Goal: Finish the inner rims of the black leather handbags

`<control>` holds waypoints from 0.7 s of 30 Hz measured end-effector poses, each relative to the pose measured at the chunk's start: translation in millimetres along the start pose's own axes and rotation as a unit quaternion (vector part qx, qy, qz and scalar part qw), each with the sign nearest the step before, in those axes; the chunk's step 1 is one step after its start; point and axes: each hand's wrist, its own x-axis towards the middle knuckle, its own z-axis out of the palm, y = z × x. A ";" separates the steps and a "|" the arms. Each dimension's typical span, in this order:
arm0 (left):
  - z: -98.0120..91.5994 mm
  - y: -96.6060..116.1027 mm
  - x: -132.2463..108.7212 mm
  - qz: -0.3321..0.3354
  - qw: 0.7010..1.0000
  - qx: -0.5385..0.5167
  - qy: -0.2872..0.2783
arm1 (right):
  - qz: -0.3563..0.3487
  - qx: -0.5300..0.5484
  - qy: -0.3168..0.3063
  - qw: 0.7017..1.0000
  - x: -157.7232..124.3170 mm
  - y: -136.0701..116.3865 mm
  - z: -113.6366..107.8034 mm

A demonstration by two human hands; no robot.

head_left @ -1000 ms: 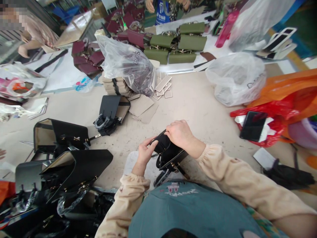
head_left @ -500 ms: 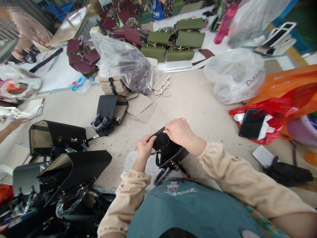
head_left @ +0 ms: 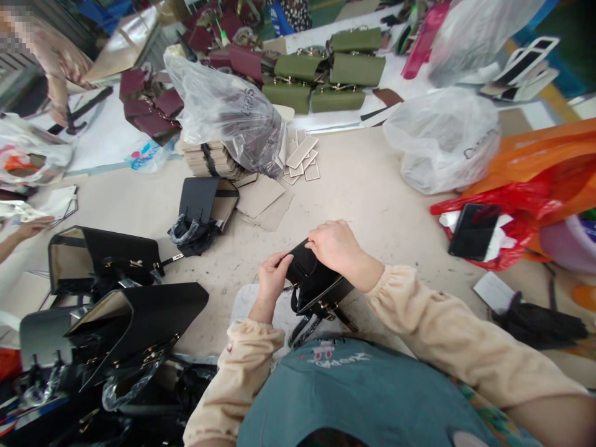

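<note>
A black handbag (head_left: 320, 287) with gold-coloured fittings lies at the table edge against my apron, its inside facing up. My left hand (head_left: 274, 277) pinches the bag's upper left edge between thumb and fingers. On the same edge, a little to the right, my right hand (head_left: 336, 247) grips with curled fingers and covers part of the bag. Straps hang from the bag's near side. Under it, a pale sheet (head_left: 244, 304) shows on the left.
Several black bags (head_left: 135, 329) crowd the left; another black bag (head_left: 205, 208) stands ahead-left. Beyond are card pieces (head_left: 265, 198), plastic-wrapped goods (head_left: 233, 112) and green bags (head_left: 356, 68). A phone (head_left: 475, 231) lies right on red plastic. Another person's hand (head_left: 35, 227) is far left.
Both my hands keep their hold on the black bag, with barely any movement. At the upper left, another person's hand has shifted over a dark strap.
</note>
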 end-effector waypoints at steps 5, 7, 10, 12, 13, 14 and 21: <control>0.4 3.7 -0.8 0.002 1.000 0.012 -0.003 | 0.002 -0.002 -0.001 1.000 0.3 -1.1 -0.9; 0.6 4.7 -1.4 0.006 1.000 0.018 -0.007 | 0.004 -0.004 -0.004 1.000 0.4 -1.4 -1.7; 1.1 5.9 -2.5 0.015 0.999 0.028 -0.016 | 0.006 -0.007 -0.011 1.000 0.2 -1.8 -2.6; 2.0 6.7 -2.3 0.021 0.999 0.031 -0.017 | 0.008 -0.005 -0.012 1.000 -0.4 -2.0 -2.7; 2.6 7.2 -1.7 0.026 0.999 0.033 -0.017 | 0.009 -0.003 -0.010 1.000 -0.7 -1.9 -2.5; 3.2 7.8 -0.8 0.038 0.998 0.038 -0.019 | 0.009 -0.003 -0.008 1.000 -1.2 -1.8 -2.2; 4.7 10.2 9.7 0.136 0.985 0.096 -0.050 | 0.007 -0.014 -0.002 1.000 -5.0 1.1 -4.3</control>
